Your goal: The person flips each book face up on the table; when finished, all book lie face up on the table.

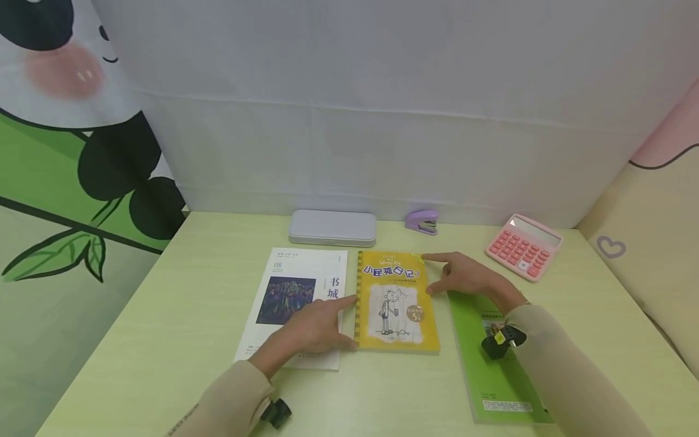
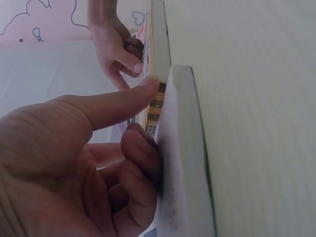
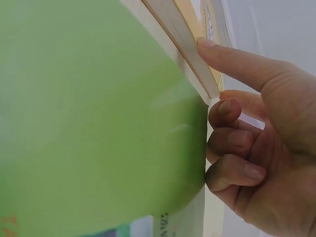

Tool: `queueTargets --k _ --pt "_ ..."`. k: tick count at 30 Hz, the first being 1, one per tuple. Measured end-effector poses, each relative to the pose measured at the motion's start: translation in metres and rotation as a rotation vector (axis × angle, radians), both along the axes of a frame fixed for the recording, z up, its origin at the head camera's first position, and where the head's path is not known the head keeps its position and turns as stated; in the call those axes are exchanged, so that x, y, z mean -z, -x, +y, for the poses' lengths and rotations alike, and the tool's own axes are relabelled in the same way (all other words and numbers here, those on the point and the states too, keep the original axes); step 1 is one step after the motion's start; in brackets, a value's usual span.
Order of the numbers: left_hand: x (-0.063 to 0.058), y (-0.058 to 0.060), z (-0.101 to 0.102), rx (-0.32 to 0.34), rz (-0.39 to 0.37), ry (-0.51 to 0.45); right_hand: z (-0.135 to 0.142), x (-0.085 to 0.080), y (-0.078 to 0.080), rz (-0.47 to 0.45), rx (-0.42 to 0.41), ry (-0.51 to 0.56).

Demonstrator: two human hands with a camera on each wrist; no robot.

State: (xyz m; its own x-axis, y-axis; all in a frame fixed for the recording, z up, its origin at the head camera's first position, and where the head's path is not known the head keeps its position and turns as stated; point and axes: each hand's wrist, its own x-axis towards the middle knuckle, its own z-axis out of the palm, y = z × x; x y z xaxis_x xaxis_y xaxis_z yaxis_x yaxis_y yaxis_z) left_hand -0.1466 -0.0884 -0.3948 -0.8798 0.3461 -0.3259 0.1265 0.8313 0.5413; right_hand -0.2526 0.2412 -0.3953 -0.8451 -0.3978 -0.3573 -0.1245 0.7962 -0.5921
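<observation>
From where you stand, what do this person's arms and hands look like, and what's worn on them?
The left hand and right hand are ungloved. The left sleeve and right sleeve are long and beige; the left bears dark lettering, unreadable here. Small black devices sit near both wrists, the right one with a yellow patch.

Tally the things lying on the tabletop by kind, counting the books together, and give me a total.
Books: 3 (white book, yellow book, green book)
Flat case: 1
Stapler: 1
Calculator: 1
Total: 6
</observation>
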Motion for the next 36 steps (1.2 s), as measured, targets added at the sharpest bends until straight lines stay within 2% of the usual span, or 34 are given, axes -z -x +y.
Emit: queueTargets --k 9,14,19,23,28,36 --pt "-0.002 0.0 0.002 0.009 0.0 -0.005 0.005 -0.005 -0.003 0.017 -0.001 0.008" --pt "-0.006 -0.001 0.003 -0.012 0.0 0.009 0.013 -0.02 -0.008 0.08 0.006 0.033" --pt "-0.015 -0.003 0.007 -0.016 0.004 -0.038 0.033 -0.039 -0.014 0.172 0.024 0.051" --pt "-0.019 -0.008 0.013 0.026 0.014 -0.09 0.052 -0.049 -0.019 0.215 0.048 0.051" --pt "-0.024 -0.017 0.024 0.096 0.043 -0.143 0.077 -0.055 -0.028 0.226 0.096 0.074" --pt "-0.027 -0.028 0.049 0.159 0.045 -0.176 0.112 -0.047 -0.042 0.186 0.15 0.082"
